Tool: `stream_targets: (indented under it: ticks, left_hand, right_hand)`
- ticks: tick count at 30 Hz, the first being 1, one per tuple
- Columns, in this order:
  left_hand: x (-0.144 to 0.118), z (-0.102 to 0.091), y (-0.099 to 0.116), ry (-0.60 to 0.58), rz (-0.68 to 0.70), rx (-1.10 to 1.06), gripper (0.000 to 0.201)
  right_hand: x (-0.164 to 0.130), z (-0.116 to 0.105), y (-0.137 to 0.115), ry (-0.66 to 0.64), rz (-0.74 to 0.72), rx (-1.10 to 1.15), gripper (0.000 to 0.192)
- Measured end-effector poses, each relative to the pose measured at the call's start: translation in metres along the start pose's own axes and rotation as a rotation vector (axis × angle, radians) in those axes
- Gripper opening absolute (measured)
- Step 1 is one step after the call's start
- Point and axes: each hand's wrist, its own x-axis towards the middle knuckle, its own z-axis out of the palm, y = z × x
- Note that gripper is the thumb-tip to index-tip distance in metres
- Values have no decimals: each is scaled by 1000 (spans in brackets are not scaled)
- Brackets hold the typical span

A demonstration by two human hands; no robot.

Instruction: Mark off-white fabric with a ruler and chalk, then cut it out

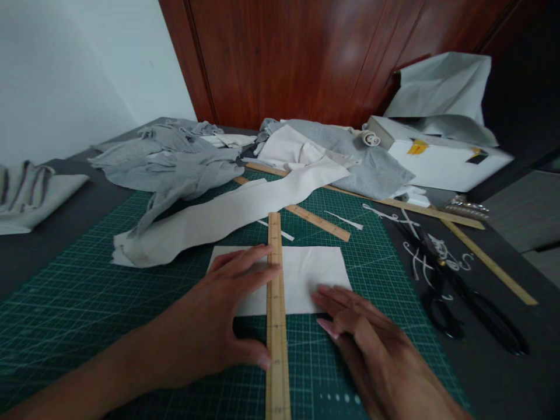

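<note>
Ruler (pixel 275 291) under flat open left hand (pixel 210 332); right hand (pixel 367 344) flat on fabric (pixel 312 271).

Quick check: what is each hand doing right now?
Left hand: open, flat, pressing the wooden ruler onto the white fabric piece.
Right hand: open, fingers resting on the fabric's lower right edge, holding nothing.

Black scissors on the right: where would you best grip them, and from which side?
By the looped handles at the near end, coming from above on the right. The scissors lie flat on the dark table beside the green mat, blades pointing away, handles nearest the right hand. The left hand presses the ruler.
</note>
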Motion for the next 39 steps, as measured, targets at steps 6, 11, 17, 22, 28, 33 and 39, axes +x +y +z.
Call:
stream_targets:
  ticks: [6, 11, 17, 22, 28, 33, 39]
  left_hand:
    - [0, 0, 0, 16, 15, 6, 111]
    - [0, 0, -2, 20, 5, -2, 111]
    - [-1, 0, -3, 11, 2, 1, 111]
    - [0, -5, 2, -54, -28, 69, 111]
    - [-1, -1, 6, 23, -19, 53, 110]
    - [1, 3, 7, 51, -3, 76, 107]
    - [2, 0, 9, 37, -4, 113, 107]
  right_hand:
    - [-3, 7, 0, 24, 15, 41, 33]
    - [-4, 8, 2, 8, 25, 32, 35]
    - [-6, 2, -1, 113, 57, 60, 37]
    - [-12, -1, -4, 368, 239, 179, 26]
    - [-14, 2, 2, 219, 112, 127, 33]
    - [-12, 5, 3, 145, 48, 48, 34]
    - [-12, 5, 3, 132, 44, 64, 35]
